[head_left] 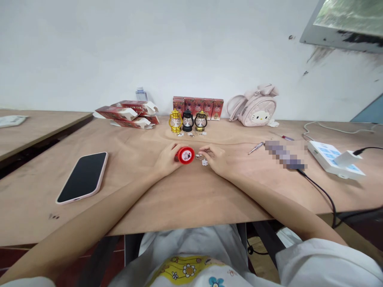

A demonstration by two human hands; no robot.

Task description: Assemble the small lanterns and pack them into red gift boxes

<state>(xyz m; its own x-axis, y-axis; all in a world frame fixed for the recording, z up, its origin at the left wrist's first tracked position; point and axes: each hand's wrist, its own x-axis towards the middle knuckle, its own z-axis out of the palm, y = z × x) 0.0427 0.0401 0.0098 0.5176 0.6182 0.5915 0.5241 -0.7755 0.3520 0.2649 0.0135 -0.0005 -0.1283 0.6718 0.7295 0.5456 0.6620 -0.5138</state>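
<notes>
My left hand (168, 160) is wrapped around a small red lantern (180, 161), tilted so that its round base faces me. A white disc with a dark and red picture fills the base inside the red rim. Just to the right, my right hand (214, 159) has its thumb and fingertips pinched together; what is between them is too small to make out. Small white tags (205, 162) lie under and beside those fingertips. Behind the hands stand a gold lantern (176, 121), a black lantern (188, 121) and a bronze-coloured lantern (200, 121), upright in a row with small tags in front.
Red boxes (198, 107) stand against the wall; opened boxes (128, 113) lie piled left, near a bottle (141, 94). A phone (83, 177) lies left. Rightward are a pink bag (259, 109), screwdrivers (256, 148), a blurred-out device (283, 154) with a cable, and a power strip (335, 159).
</notes>
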